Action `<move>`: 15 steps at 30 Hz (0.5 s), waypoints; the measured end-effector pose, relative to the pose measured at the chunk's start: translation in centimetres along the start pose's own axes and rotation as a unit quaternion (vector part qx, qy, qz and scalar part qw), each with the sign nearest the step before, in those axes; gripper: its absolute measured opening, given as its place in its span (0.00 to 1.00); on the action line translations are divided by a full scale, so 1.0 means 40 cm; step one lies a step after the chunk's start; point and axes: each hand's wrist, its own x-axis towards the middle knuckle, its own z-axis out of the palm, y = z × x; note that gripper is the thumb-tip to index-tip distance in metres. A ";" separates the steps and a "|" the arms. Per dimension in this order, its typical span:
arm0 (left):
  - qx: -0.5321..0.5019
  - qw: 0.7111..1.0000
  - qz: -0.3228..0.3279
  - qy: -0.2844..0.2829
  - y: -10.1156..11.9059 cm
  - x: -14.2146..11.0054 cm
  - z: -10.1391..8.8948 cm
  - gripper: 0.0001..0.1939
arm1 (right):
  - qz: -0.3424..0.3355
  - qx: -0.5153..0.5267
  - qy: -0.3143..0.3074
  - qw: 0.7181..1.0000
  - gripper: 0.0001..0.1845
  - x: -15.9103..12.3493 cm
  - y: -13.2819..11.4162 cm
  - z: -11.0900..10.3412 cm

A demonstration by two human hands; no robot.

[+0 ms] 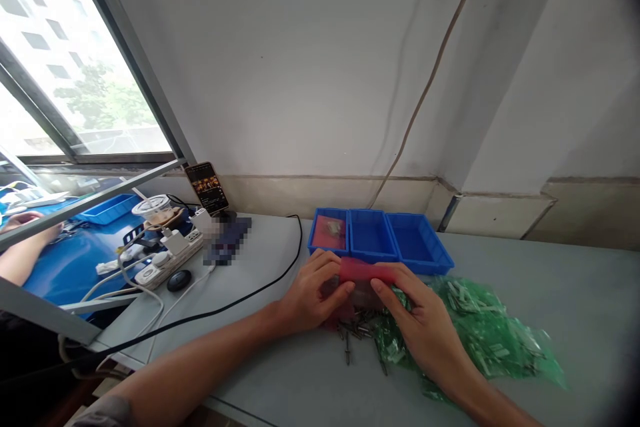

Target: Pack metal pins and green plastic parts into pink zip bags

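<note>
Between my two hands a small red plastic bag [365,271] is stretched across, above the table. My left hand [316,290] pinches its left end with thumb and fingers, and my right hand [420,312] grips the right end. What the bag contains is hard to make out. Small metal pin-like pieces [356,328] lie loose on the table just below the hands, partly hidden by them. Right beside my right hand spreads a green plastic bag [493,330] with thin pale and metallic pieces in it. Another red bag [330,232] lies in the left blue bin.
Three joined blue bins [373,233] stand behind my hands. A black cable [250,295] crosses the table on the left. Further left are a power strip [170,257], a round black object [179,280] and a propped phone [207,187]. Another person's arm [25,240] shows beyond the metal frame.
</note>
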 end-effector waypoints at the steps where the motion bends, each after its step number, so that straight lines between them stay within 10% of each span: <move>1: -0.003 1.000 0.002 0.000 0.000 0.000 0.000 0.09 | -0.001 -0.001 -0.001 1.000 0.16 0.000 -0.001 -0.001; 15: -0.004 1.000 0.003 0.004 0.008 0.000 -0.002 0.08 | 0.002 0.016 0.014 1.000 0.15 -0.005 0.007 0.000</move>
